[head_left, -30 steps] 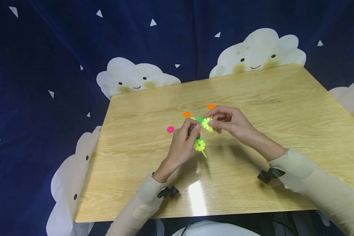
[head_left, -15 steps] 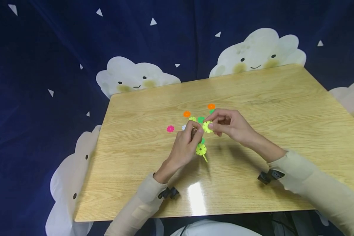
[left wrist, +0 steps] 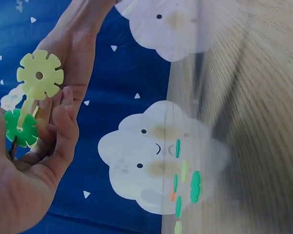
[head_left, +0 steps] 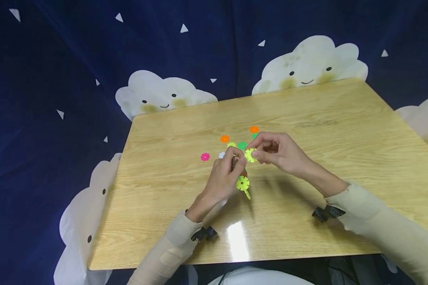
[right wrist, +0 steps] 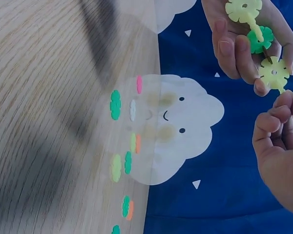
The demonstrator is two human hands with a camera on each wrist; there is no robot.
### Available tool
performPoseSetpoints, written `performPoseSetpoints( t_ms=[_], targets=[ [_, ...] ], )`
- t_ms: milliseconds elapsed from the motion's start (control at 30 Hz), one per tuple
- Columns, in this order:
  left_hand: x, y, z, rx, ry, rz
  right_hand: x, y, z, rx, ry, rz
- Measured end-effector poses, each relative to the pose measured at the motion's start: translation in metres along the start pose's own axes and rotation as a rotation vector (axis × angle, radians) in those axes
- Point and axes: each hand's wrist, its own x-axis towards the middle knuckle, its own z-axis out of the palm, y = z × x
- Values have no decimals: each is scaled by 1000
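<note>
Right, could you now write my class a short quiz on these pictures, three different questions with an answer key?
1. In the head view, what colour is the disc farthest left on the table?
2. True or false: the right hand lies flat on the table.
3. In the right wrist view, discs of which colour sit just above and below the green disc by the left hand? A) yellow B) orange C) white

Key
1. Pink; the pink disc.
2. False; it pinches a yellow disc above the table.
3. A; the upper yellow disc and the lower yellow disc.
</note>
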Motion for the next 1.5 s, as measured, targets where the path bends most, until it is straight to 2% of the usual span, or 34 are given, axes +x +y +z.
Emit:
performPoseSetpoints(
  t_ms=[167, 367, 567, 733, 900, 1067, 1233, 1400, 1500],
  targets=[
    [1, 1, 2, -25, -22, 12, -3, -1, 1, -18, 4, -11],
    [3, 2, 4, -27, -10, 30, -6, -6, 0, -86, 29, -32],
    [4, 3, 5, -23, 9, 44, -5, -14, -2, -108, 39, 10],
    [4, 3, 4, -80, -10, 31, -6, -27, 0, -88, 45, 46],
    [4, 4, 4, -188, -34, -25, -6, -28, 2, -74, 43, 45],
    [5, 5, 5, -229, -13, -69, -4, -25, 6, -64, 35, 38],
    [5, 5, 6, -214, 15, -101, -1, -7, 7, -42, 19, 28],
    [4, 3, 5, -199, 19, -105, 3, 11, -1, 17, -24, 61],
    [4, 2, 5, -195, 36, -111, 8, 18, -9, 52, -13, 96]
  ],
)
